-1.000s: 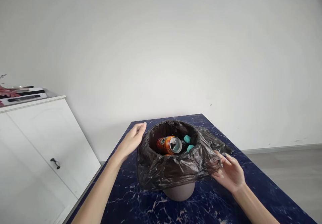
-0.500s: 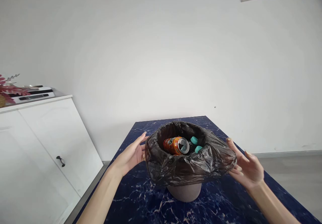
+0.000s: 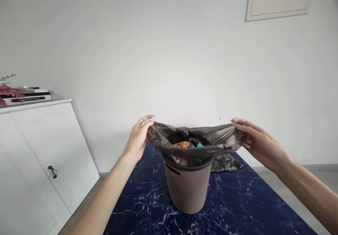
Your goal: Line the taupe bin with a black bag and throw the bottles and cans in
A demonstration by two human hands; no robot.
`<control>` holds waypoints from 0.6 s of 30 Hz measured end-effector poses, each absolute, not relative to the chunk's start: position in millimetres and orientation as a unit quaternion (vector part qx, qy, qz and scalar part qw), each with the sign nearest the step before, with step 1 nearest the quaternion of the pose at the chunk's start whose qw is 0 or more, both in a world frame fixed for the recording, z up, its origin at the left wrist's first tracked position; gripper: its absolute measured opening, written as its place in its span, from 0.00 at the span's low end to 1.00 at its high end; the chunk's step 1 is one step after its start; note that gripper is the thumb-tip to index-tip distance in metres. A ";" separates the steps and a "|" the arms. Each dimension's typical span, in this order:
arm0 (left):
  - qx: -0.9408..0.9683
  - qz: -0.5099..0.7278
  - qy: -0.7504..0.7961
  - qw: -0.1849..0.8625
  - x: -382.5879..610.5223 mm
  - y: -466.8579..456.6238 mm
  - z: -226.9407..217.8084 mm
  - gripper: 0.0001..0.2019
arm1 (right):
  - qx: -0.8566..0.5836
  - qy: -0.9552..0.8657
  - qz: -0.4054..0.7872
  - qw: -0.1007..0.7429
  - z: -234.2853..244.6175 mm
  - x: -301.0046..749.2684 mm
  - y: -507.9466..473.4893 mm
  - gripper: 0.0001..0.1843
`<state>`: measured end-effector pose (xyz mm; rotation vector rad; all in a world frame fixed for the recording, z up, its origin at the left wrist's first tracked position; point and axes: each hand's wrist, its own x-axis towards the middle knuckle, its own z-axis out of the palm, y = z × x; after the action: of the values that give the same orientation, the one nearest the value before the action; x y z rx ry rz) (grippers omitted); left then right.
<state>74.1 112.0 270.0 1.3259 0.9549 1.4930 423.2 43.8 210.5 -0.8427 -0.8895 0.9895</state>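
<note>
A thin black garbage bag lines a taupe trash can with a dark rim and a slot handle. My left hand pinches the bag's left edge, and my right hand grips its right edge. Both hold the mouth of the bag stretched wide, raised above the can's rim. Inside lies an orange drink can, partly hidden by the bag's front edge. Beside it a teal cap shows.
The trash can stands on a table with a dark blue marbled top. Another piece of black plastic lies behind the can at right. A white cabinet is at the left, with a white wall behind.
Both hands have taken hold of the bag's edges and lifted them off the outside of the trash can. The can's rim and side are now uncovered. The view has shifted slightly.
</note>
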 end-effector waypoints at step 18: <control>0.544 0.559 0.462 0.422 29.0 105.6 241.7 0.26 | -0.543 -0.435 0.290 0.656 161.6 470.3 3.5 0.27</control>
<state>29.0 105.6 241.7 1.3635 1.1569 1.3995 470.3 3.5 161.6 -1.2314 -0.9865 0.6579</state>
